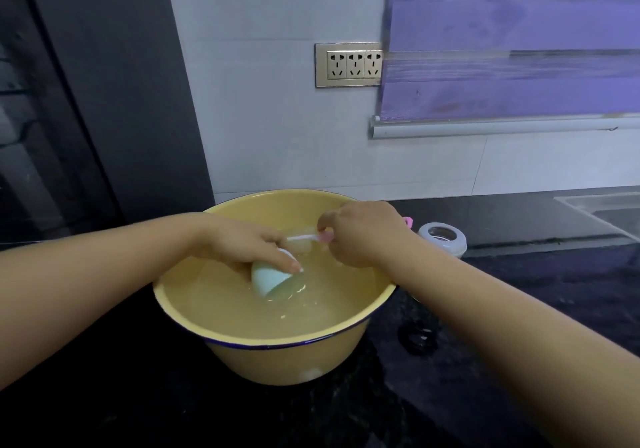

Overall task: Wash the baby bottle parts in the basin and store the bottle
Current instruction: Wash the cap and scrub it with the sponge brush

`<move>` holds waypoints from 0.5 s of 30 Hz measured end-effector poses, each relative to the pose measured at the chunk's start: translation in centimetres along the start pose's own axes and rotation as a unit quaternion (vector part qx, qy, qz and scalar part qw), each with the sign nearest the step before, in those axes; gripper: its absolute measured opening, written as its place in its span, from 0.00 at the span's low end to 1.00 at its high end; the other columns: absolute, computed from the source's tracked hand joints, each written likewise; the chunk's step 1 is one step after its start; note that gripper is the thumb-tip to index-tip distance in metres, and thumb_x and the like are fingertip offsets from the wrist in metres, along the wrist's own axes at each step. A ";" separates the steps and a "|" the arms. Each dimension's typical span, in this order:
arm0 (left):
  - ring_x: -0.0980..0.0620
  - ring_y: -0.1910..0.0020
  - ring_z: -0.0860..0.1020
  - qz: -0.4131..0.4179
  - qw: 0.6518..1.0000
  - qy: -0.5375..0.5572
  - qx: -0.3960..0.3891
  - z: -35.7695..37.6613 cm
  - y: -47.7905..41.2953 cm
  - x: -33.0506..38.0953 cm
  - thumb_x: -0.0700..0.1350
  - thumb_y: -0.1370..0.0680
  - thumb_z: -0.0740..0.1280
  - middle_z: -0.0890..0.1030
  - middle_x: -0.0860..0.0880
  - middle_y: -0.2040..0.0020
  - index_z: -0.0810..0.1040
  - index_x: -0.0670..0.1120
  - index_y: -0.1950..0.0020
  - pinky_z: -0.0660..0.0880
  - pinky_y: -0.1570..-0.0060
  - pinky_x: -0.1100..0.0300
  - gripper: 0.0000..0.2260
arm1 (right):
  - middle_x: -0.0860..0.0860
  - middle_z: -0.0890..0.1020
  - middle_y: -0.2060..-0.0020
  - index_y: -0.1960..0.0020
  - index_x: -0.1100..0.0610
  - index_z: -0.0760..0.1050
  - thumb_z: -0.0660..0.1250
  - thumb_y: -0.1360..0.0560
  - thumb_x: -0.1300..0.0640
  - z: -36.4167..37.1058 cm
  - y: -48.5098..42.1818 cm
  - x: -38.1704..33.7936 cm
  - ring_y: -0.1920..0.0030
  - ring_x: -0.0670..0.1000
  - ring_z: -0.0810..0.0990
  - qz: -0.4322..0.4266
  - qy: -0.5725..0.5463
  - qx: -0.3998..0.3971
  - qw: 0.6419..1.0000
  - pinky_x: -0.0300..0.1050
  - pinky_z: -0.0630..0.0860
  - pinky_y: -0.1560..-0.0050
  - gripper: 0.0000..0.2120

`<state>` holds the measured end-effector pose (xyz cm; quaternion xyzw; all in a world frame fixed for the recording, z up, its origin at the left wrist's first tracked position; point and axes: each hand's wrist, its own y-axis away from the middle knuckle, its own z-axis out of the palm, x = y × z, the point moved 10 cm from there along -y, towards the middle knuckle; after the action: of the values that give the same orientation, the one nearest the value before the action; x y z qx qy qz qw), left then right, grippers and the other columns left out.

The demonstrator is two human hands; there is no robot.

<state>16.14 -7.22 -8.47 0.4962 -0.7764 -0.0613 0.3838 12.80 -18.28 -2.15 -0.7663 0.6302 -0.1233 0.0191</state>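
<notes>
The pale blue cap sits half under the water, toward the far left of the basin. The left hand grips it from above, fingers curled over its rim. Just beyond it the right hand pinches the pink handle of a small brush, whose white stem points left toward the cap. Something pale and translucent lies under the brush tip; I cannot tell whether it is the bristle head or another bottle part.

This looks like the scrubbing step. To do it well, I would tilt the cap's opening toward the brush so the tip reaches inside. Then turn the cap a little between strokes, so the whole inner wall is covered. The wet plastic is likely slippery, so the left hand's grip should be firm and low over the water; a dropped cap then only splashes. Short strokes should keep water from slopping over the near rim.

The bottle stands open-mouthed on the dark counter, just behind the basin's right edge. A sink shows at the far right corner.
</notes>
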 end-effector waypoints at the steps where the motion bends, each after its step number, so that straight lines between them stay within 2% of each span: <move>1: 0.55 0.56 0.81 -0.002 1.000 0.030 -0.006 -0.1 0.2 -0.3 0.54 0.26 0.69 0.81 0.50 0.51 0.76 0.49 0.45 0.78 0.57 0.62 0.14 | 0.49 0.77 0.45 0.37 0.47 0.72 0.57 0.23 0.56 0.3 0.0 -0.2 0.47 0.53 0.77 -0.009 0.009 -0.015 1.000 0.45 0.67 0.59 0.16; 3: 0.53 0.59 0.81 -0.003 0.998 0.066 -0.002 -0.5 0.7 -0.9 0.57 0.29 0.71 0.81 0.49 0.55 0.76 0.48 0.51 0.77 0.61 0.61 0.15 | 0.48 0.77 0.44 0.35 0.44 0.71 0.57 0.24 0.55 0.9 0.1 -0.7 0.45 0.52 0.76 -0.028 0.024 -0.048 0.998 0.45 0.69 0.57 0.18; 6: 0.50 0.61 0.81 -0.002 0.997 0.073 0.022 -1.6 1.3 -1.5 0.66 0.47 0.77 0.81 0.47 0.56 0.74 0.46 0.51 0.78 0.63 0.61 0.35 | 0.48 0.77 0.42 0.33 0.45 0.71 0.56 0.23 0.53 2.3 0.4 -1.7 0.42 0.53 0.75 -0.068 0.045 -0.117 0.990 0.47 0.73 0.50 0.19; 7: 0.50 0.61 0.81 -0.002 0.997 0.077 0.020 -1.7 1.5 -1.6 0.65 0.51 0.79 0.82 0.47 0.56 0.74 0.45 0.49 0.79 0.62 0.61 0.39 | 0.49 0.77 0.41 0.33 0.46 0.71 0.55 0.22 0.53 2.7 0.5 -2.0 0.42 0.53 0.75 -0.081 0.053 -0.136 0.986 0.47 0.74 0.49 0.18; 8: 0.51 0.60 0.82 0.000 0.997 0.083 0.006 -1.4 1.8 -1.6 0.61 0.50 0.81 0.82 0.48 0.56 0.74 0.44 0.47 0.79 0.62 0.61 0.38 | 0.49 0.77 0.42 0.34 0.47 0.71 0.54 0.22 0.54 3.0 0.6 -2.2 0.42 0.54 0.75 -0.092 0.062 -0.149 0.983 0.47 0.74 0.49 0.18; 10: 0.54 0.60 0.83 0.000 0.995 0.094 -0.025 -0.6 2.4 -1.2 0.50 0.38 0.79 0.84 0.51 0.59 0.76 0.44 0.47 0.78 0.63 0.63 0.25 | 0.49 0.77 0.42 0.34 0.49 0.71 0.51 0.20 0.55 3.3 0.8 -2.6 0.44 0.54 0.74 -0.111 0.073 -0.168 0.977 0.46 0.70 0.53 0.18; 12: 0.57 0.63 0.83 0.002 0.997 0.074 -0.014 -0.7 2.7 -0.8 0.43 0.29 0.73 0.84 0.52 0.60 0.77 0.44 0.48 0.77 0.66 0.66 0.12 | 0.50 0.76 0.44 0.36 0.52 0.72 0.50 0.19 0.55 3.5 1.0 -2.9 0.51 0.55 0.72 -0.122 0.081 -0.180 0.973 0.46 0.67 0.56 0.17; 14: 0.57 0.61 0.82 0.018 0.999 0.029 0.028 -1.4 2.9 -0.4 0.45 0.28 0.74 0.82 0.51 0.54 0.76 0.47 0.46 0.77 0.64 0.65 0.13 | 0.51 0.77 0.46 0.37 0.52 0.72 0.50 0.19 0.55 3.3 1.0 -3.2 0.53 0.54 0.71 -0.128 0.083 -0.174 0.973 0.46 0.67 0.57 0.16; 15: 0.57 0.57 0.81 0.028 0.998 -0.004 0.054 -1.9 2.7 -0.2 0.48 0.29 0.75 0.80 0.52 0.50 0.76 0.49 0.45 0.78 0.60 0.63 0.16 | 0.50 0.77 0.48 0.37 0.51 0.72 0.51 0.19 0.55 3.1 1.0 -3.2 0.53 0.54 0.72 -0.127 0.079 -0.165 0.975 0.46 0.68 0.58 0.16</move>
<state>15.45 -5.18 -5.94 0.4943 -0.7934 -0.0105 0.3552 11.91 -15.80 -5.84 -0.8207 0.5387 -0.0795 -0.1729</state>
